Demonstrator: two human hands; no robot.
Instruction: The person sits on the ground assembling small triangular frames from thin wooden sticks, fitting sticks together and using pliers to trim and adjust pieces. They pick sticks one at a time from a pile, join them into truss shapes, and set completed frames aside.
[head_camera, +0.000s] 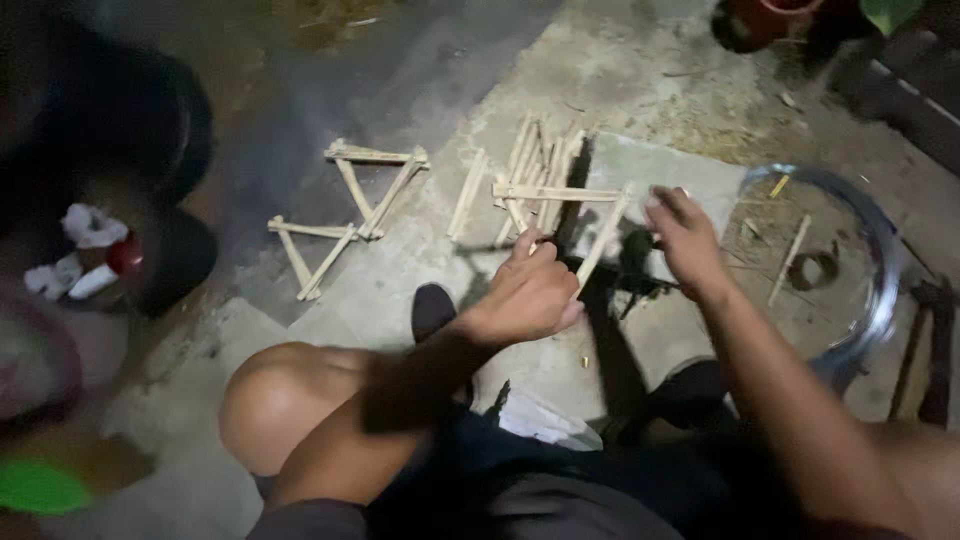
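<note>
Two hands at a wooden stick frame on a concrete floor, seen from above.

The concrete floor (620, 90) fills most of the frame; its barest stretch runs across the upper middle, while the lower edge is taken up by the person's knees and dark shorts. At the right edge lies a metal ring (880, 270) — a short stick (790, 260) rests inside it. Left of centre sit two finished stick triangles (350, 215), well apart from the hands. In the middle, loose sticks (535, 165) lie fanned under a stick frame (590, 215). The left hand (530, 295) is curled closed on the frame's lower end; the right hand (680, 235) touches its right corner — whether its fingers clasp anything cannot be told through the blur.
</note>
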